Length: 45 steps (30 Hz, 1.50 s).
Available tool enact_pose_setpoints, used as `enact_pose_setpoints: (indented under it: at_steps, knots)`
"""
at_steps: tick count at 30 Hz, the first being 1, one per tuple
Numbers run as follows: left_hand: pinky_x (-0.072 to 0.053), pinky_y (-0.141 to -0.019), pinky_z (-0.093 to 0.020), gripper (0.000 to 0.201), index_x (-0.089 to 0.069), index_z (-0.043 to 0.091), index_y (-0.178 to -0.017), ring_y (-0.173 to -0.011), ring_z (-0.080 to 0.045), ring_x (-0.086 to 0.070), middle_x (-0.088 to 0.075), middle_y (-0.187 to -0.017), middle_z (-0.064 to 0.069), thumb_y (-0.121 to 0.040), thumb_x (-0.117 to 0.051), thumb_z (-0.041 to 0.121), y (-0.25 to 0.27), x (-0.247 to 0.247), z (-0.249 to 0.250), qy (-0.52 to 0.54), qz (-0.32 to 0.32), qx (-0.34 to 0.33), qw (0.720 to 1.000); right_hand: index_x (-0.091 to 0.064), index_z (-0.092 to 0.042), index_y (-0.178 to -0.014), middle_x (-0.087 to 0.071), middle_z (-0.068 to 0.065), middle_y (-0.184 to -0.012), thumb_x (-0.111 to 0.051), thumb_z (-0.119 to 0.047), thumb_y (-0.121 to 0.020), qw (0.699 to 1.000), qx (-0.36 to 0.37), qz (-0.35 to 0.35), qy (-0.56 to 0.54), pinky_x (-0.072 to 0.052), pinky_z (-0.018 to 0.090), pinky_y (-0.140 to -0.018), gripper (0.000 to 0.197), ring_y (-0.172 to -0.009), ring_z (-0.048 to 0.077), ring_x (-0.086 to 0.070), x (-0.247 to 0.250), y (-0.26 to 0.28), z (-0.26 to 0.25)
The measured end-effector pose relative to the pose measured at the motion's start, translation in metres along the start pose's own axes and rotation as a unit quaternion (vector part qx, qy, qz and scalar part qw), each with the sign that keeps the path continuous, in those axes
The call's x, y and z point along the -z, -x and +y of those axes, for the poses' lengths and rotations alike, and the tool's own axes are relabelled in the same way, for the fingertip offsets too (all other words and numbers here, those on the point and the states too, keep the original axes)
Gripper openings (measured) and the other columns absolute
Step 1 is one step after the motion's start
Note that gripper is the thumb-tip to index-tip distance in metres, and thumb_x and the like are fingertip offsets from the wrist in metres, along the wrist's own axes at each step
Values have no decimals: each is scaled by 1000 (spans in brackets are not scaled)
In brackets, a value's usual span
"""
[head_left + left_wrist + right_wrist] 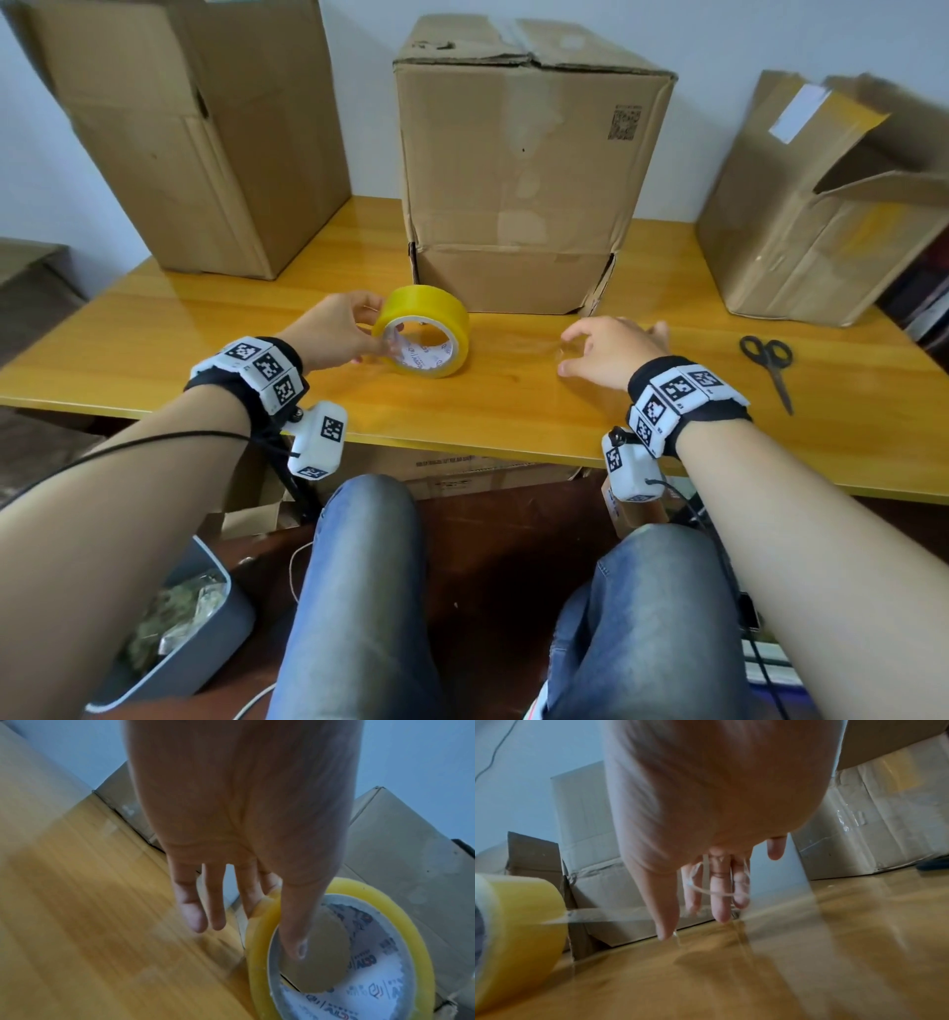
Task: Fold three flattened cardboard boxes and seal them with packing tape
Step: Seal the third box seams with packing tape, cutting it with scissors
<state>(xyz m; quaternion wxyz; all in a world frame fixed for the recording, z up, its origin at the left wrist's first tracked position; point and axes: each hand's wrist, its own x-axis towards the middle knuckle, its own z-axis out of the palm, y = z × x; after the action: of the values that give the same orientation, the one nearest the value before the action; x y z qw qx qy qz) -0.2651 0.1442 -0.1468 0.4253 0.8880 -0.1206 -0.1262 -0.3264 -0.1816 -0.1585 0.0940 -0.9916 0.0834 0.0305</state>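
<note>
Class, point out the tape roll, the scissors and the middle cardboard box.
tape roll [436, 308]: head view, yellow outer band.
scissors [766, 353]: head view, black handles.
middle cardboard box [518, 169]: head view, front face.

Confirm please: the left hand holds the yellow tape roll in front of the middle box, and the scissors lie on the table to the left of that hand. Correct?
Not quite. In the head view the scissors lie far right, beyond the right hand. The left hand does hold the yellow tape roll before the middle box.
</note>
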Motion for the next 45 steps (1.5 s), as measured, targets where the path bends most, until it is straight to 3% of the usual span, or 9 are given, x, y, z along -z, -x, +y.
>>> enact_pose_setpoints:
  at_steps: [7, 13, 19, 22, 24, 29, 36, 40, 45]
  knots:
    - [-62, -78, -43, 42, -59, 20, -116, -94, -27, -71, -67, -119, 0, -81, -81, 11, -3, -2, -4, 13, 25, 23, 999, -64, -27, -124, -61, -5, -134, -66, -50, -90, 996, -70, -48, 21, -16, 54, -116, 41, -125, 26, -53, 11, 9, 5]
    - [-62, -77, -41, 43, -58, 23, -118, -89, -27, -74, -64, -121, -1, -83, -78, 9, -4, -1, -1, 17, 8, 28, 999, -53, -32, -138, -58, -4, -138, -69, -48, -88, 994, -94, -60, -3, -12, 56, -118, 54, -132, 27, -49, 4, 10, 9]
    - [-61, -71, -34, 45, -56, 21, -124, -88, -26, -73, -64, -121, -1, -85, -77, 10, -3, 0, 2, -9, 10, 25, 1000, -76, -35, -87, -71, -8, -113, -64, -49, -91, 993, -108, -32, -23, -13, 60, -114, 19, -122, 30, -54, 6, 10, 11]
    - [-62, -76, -41, 42, -56, 22, -121, -94, -29, -71, -62, -122, -2, -86, -77, 12, -3, 1, 3, -37, 7, 31, 999, -77, -37, -81, -64, -5, -133, -61, -48, -92, 992, -112, 34, -53, -16, 59, -113, 22, -138, 35, -38, 16, 13, 10]
    - [-61, -79, -45, 42, -55, 21, -120, -96, -30, -69, -62, -122, -3, -85, -77, 14, -5, 2, 3, -58, 5, 40, 998, -75, -38, -77, -59, -4, -137, -64, -46, -89, 986, -92, 93, -104, -22, 57, -111, 19, -139, 36, -32, 28, 13, 11]
    - [-60, -72, -39, 36, -55, 19, -114, -98, -32, -67, -61, -117, -5, -86, -77, 18, -5, 4, 5, -92, -3, 60, 994, -76, -30, -76, -72, -16, -90, -72, -30, -86, 946, 10, 177, -272, -51, 31, -87, 10, -100, 10, -65, 65, 16, -1]
    - [-58, -63, -31, 64, -47, 14, -140, -81, -22, -64, -54, -124, -1, -85, -79, 22, -5, 10, 9, -135, -2, 108, 985, -77, -28, -79, -67, -15, -83, -72, -29, -87, 925, 127, 262, -243, -43, 19, -71, 9, -80, 1, -59, 101, 24, -44]
    - [-61, -78, -37, 76, -39, 14, -151, -89, -25, -66, -56, -135, -6, -88, -75, 37, -2, 27, 26, -208, -22, 125, 970, -72, -34, -77, -64, -9, -91, -72, -34, -87, 923, 163, 277, -211, -45, 26, -75, 11, -85, 8, -58, 115, 24, -70]
    - [-45, -98, -28, 58, -59, 16, -139, -118, -18, -60, -65, -131, 1, -89, -69, 44, 13, 41, 98, -200, 71, -62, 975, -75, -32, -78, -62, -8, -93, -72, -36, -87, 925, 188, 278, -180, -40, 23, -68, 10, -85, 8, -55, 130, 22, -97]
